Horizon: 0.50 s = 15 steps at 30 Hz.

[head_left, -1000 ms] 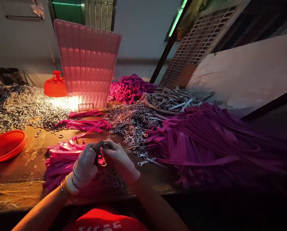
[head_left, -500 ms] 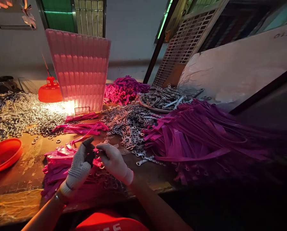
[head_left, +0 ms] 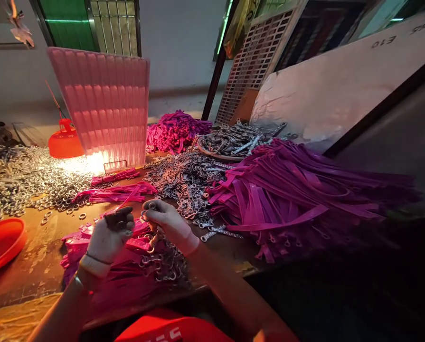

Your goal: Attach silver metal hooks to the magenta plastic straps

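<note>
My left hand, in a white work glove with dark fingertips, is curled closed, palm side up. A thin pink strap runs up from its fingers. To its right, my gloved right hand pinches a small metal piece with a ring-like end; its exact shape is partly hidden by the fingers. The two hands are slightly apart. Under them lies a heap of magenta straps, with curved metal hooks on the ends nearest my right wrist.
A large bundle of magenta straps lies at right, beside piled metal-ended pieces. Loose metal rings cover the table's left, near a red lamp and a ribbed pink panel. A red bowl stands at left.
My hands have drawn slightly apart, and my left hand has turned and curled its fingers. The metal piece in my right hand now shows. The whole view has shifted a little.
</note>
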Motion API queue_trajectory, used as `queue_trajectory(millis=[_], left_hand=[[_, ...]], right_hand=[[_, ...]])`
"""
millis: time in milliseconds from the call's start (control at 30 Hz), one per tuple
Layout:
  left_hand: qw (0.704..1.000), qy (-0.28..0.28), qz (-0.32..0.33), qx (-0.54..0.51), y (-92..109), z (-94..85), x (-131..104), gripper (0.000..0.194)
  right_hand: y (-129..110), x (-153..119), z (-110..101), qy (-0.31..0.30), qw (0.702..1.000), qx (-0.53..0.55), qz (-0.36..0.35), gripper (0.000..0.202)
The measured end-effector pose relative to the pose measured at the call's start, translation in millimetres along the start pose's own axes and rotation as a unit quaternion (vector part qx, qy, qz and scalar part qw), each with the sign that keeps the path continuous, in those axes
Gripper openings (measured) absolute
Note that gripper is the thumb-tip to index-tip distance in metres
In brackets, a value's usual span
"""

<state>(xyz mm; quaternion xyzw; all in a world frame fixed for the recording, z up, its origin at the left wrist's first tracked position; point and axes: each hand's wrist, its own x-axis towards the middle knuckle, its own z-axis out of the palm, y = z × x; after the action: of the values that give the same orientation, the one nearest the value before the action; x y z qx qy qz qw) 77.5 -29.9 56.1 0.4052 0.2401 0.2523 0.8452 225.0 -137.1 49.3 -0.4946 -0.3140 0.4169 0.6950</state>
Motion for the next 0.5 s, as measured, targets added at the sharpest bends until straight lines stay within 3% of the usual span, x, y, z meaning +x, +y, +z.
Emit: queue_trajectory(millis=[67,133,267,400,467,500], left_hand=[[1.0,0.006,-0.007,0.017,-7.4,-8.9,4.5,0.03],[0.992,-0.021,0.049,0.111,-17.7,-13.7,3.3,0.033],[0.934,-0.056,0.165,0.311,-29.3,-14.3,-0.6,0.027],[0.852,-0.036,0.228,0.469,-27.1,-17.6,3.1,0.015],[0.817,-0.042,0.238,0.524,-27.7,-21.5,4.7,0.014],[0.806,-0.047,0.242,0.539,-29.0,-23.6,5.1,0.011]], right_hand=[[0.7,0.2,1.1,-0.031,0.999,0.02,0.029,0.031],[5.4,1.5,1.5,-0.062,0.995,0.041,0.063,0.034],[20.0,2.3,4.6,-0.087,0.994,0.008,0.072,0.03],[26.0,-2.8,9.7,-0.016,0.985,-0.166,-0.035,0.02],[23.6,-5.3,11.3,-0.006,0.948,-0.294,-0.122,0.025],[21.8,-6.0,11.9,-0.014,0.916,-0.368,-0.161,0.027]])
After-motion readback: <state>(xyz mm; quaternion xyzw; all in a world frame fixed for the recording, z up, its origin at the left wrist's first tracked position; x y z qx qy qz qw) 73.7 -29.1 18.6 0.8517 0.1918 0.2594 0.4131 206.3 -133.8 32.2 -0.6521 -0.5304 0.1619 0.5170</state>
